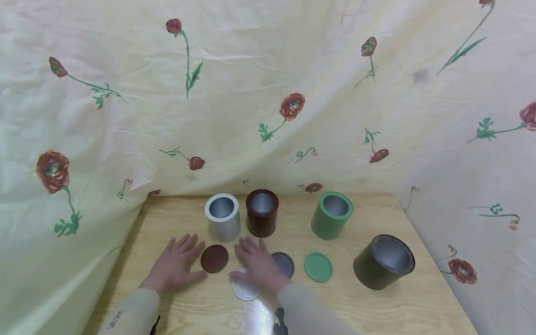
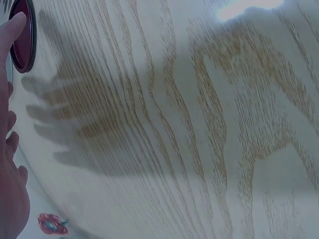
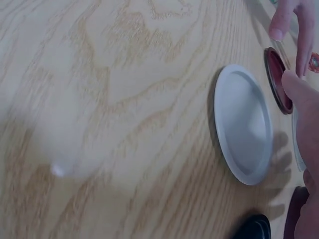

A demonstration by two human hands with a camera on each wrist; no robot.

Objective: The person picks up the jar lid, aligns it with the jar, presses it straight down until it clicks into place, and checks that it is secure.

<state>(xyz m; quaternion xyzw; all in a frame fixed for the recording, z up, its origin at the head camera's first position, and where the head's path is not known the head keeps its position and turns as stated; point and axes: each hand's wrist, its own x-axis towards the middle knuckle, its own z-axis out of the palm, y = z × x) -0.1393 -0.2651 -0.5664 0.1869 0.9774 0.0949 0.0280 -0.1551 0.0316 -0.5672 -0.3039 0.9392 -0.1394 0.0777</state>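
My left hand (image 1: 175, 264) is spread with straight fingers over the wooden table, left of a dark red lid (image 1: 214, 258). In the left wrist view its thumb (image 2: 17, 25) overlaps that lid. My right hand (image 1: 258, 266), slightly blurred, has its fingers extended above the table and covers part of a white lid (image 1: 246, 291). A dark grey lid (image 1: 285, 264) is partly hidden behind it. Neither hand holds anything. The right wrist view shows the white lid (image 3: 243, 124) lying flat, with the hand's shadow beside it. Farther right lies a green lid (image 1: 318, 267).
Behind the lids stand an uncovered white canister (image 1: 226, 229), dark red canister (image 1: 262, 224) and green canister (image 1: 328, 224). An uncovered black canister (image 1: 374, 268) stands nearer the table's right edge. Flowered cloth (image 1: 234, 116) hangs behind and at both sides of the table (image 1: 360, 316).
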